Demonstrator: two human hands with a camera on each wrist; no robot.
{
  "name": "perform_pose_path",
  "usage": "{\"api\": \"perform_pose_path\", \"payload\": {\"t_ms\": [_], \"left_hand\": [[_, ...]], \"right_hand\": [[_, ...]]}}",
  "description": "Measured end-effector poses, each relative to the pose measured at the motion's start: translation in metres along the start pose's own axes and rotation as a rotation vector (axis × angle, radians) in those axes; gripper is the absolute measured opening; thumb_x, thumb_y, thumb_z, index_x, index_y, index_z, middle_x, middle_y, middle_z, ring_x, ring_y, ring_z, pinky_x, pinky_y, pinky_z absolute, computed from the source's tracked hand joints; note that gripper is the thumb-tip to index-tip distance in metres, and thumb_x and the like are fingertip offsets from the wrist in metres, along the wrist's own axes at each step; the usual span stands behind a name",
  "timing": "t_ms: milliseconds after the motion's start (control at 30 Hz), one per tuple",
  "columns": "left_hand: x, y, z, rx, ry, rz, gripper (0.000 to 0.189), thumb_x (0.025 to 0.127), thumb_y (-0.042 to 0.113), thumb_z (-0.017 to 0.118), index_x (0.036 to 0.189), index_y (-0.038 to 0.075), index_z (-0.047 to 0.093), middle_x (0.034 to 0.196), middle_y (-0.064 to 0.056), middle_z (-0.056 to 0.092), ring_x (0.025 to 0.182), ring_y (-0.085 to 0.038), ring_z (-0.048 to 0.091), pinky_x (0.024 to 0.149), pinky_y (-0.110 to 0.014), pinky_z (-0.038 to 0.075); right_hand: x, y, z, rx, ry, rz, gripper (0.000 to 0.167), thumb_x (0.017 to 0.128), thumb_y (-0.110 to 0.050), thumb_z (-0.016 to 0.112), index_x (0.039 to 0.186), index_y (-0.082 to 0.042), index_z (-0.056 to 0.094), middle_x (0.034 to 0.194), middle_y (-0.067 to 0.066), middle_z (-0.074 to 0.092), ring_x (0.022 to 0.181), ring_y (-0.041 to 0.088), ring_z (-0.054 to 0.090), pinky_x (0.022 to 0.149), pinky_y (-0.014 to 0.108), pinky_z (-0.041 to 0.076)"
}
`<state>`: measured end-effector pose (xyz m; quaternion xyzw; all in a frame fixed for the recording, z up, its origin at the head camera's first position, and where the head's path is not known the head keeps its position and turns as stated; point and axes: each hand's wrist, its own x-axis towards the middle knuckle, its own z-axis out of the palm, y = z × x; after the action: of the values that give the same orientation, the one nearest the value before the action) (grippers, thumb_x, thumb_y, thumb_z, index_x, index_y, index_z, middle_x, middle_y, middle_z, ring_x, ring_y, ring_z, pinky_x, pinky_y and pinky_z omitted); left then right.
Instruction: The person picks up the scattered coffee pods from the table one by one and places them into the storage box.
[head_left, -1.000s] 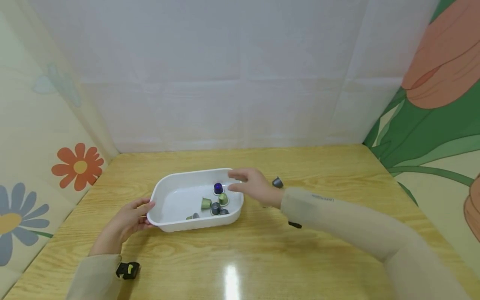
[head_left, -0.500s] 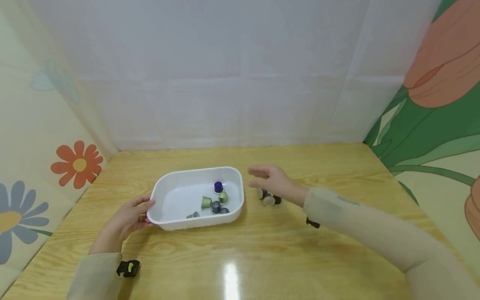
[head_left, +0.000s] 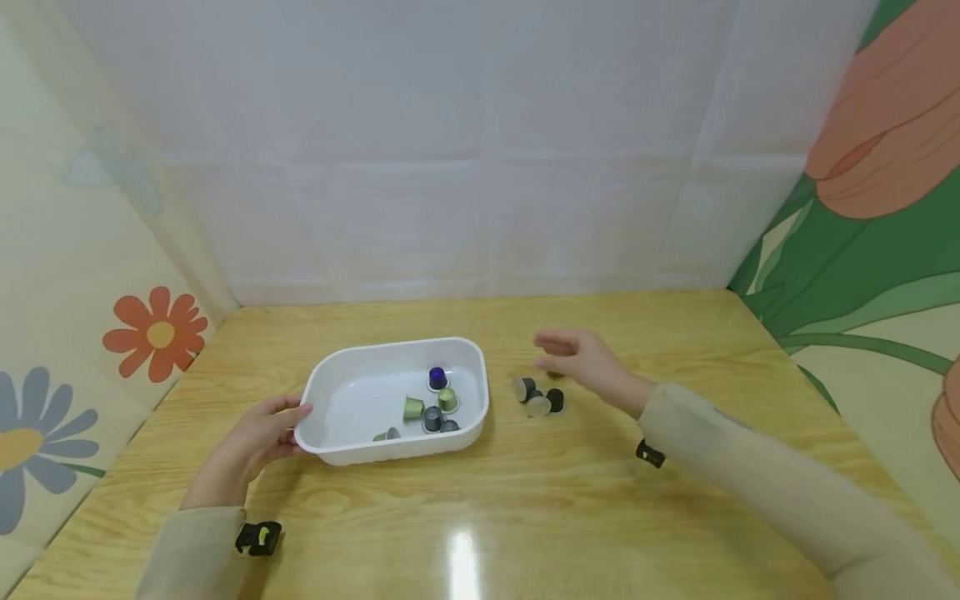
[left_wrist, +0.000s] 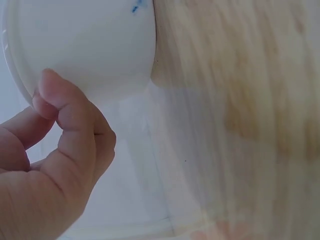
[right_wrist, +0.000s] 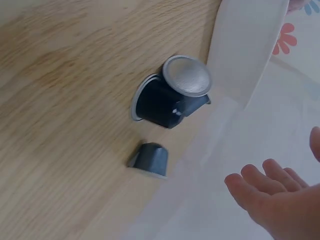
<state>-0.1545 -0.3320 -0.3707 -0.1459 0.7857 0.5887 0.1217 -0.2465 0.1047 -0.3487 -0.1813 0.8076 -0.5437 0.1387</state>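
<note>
On wood (head_left: 375, 533), white tray (head_left: 352, 412), left hand (head_left: 261, 433) pinching its rim (head_left: 310, 382), right hand (head_left: 585, 359) relaxed, capsules (head_left: 538, 406) across a gap

We count one left hand (head_left: 258, 433), one right hand (head_left: 588, 363), one wooden table (head_left: 375, 525) and one white tray (head_left: 405, 451). Inside the tray we see one purple capsule (head_left: 437, 377), two green capsules (head_left: 413, 407), two grey capsules (head_left: 432, 418) and at least one more, partly hidden. Outside it, on the table, we count four dark capsules (head_left: 556, 400).
</note>
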Motion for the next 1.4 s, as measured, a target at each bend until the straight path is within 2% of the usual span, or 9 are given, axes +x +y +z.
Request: {"api": "perform_pose_path", "payload": {"t_ms": [167,400,633,733,1033,1200,1400], "left_hand": [[0.001,-0.001,-0.002,-0.013,-0.023,0.012,0.044,0.103,0.015,0.046,0.131,-0.016,0.032,0.079,-0.001,0.058,0.067,-0.012,0.057,0.061,-0.024,0.052],[0.004,-0.003,-0.004,-0.085,-0.067,0.017,0.053,0.103,0.014,0.047,0.140,-0.013,0.021,0.074,-0.001,0.060,0.064,-0.010,0.059,0.060,-0.024,0.053],[0.006,-0.004,-0.007,-0.175,-0.100,-0.009,0.044,0.102,0.012,0.049,0.135,-0.008,0.027,0.077,-0.003,0.059,0.065,-0.012,0.059,0.061,-0.026,0.055],[0.007,-0.003,-0.007,-0.173,-0.105,-0.009,0.043,0.102,0.012,0.049,0.134,-0.008,0.027,0.078,-0.003,0.059,0.065,-0.011,0.059,0.060,-0.026,0.055],[0.006,-0.001,-0.008,-0.097,-0.101,-0.012,0.045,0.102,0.013,0.048,0.135,-0.008,0.026,0.079,-0.002,0.058,0.065,-0.011,0.059,0.061,-0.026,0.055],[0.006,-0.001,-0.009,-0.081,-0.097,-0.021,0.045,0.102,0.015,0.048,0.135,-0.008,0.027,0.079,-0.002,0.057,0.064,-0.011,0.058,0.061,-0.026,0.055],[0.007,-0.001,-0.008,-0.079,-0.095,-0.017,0.047,0.103,0.015,0.049,0.137,-0.008,0.026,0.078,-0.002,0.056,0.064,-0.011,0.057,0.061,-0.026,0.055]], "right_hand": [[-0.001,0.009,-0.007,-0.034,0.032,0.009,0.056,0.094,-0.015,0.065,0.143,0.001,0.043,0.146,0.017,0.043,0.135,0.034,0.040,0.108,0.047,0.033],[-0.002,0.023,-0.013,-0.061,0.022,-0.019,0.061,0.094,-0.009,0.065,0.146,0.003,0.036,0.150,0.020,0.036,0.139,0.036,0.031,0.112,0.049,0.026],[0.000,0.037,-0.015,-0.096,0.043,-0.022,0.061,0.093,-0.004,0.065,0.145,0.005,0.035,0.150,0.022,0.034,0.139,0.039,0.029,0.112,0.049,0.024],[0.004,0.042,-0.016,-0.129,0.032,-0.023,0.064,0.092,-0.004,0.066,0.146,0.006,0.034,0.150,0.022,0.033,0.139,0.039,0.028,0.113,0.048,0.024],[0.025,0.066,-0.020,-0.270,-0.090,-0.061,0.071,0.089,-0.006,0.070,0.148,0.004,0.031,0.154,0.022,0.026,0.140,0.041,0.024,0.112,0.052,0.023],[0.036,0.070,-0.018,-0.252,-0.121,-0.050,0.069,0.090,-0.005,0.068,0.147,0.005,0.032,0.153,0.022,0.028,0.140,0.040,0.027,0.112,0.049,0.025],[0.042,0.069,-0.014,-0.223,-0.110,-0.005,0.064,0.090,-0.003,0.068,0.145,0.006,0.036,0.148,0.023,0.037,0.135,0.039,0.036,0.109,0.046,0.032]]}}
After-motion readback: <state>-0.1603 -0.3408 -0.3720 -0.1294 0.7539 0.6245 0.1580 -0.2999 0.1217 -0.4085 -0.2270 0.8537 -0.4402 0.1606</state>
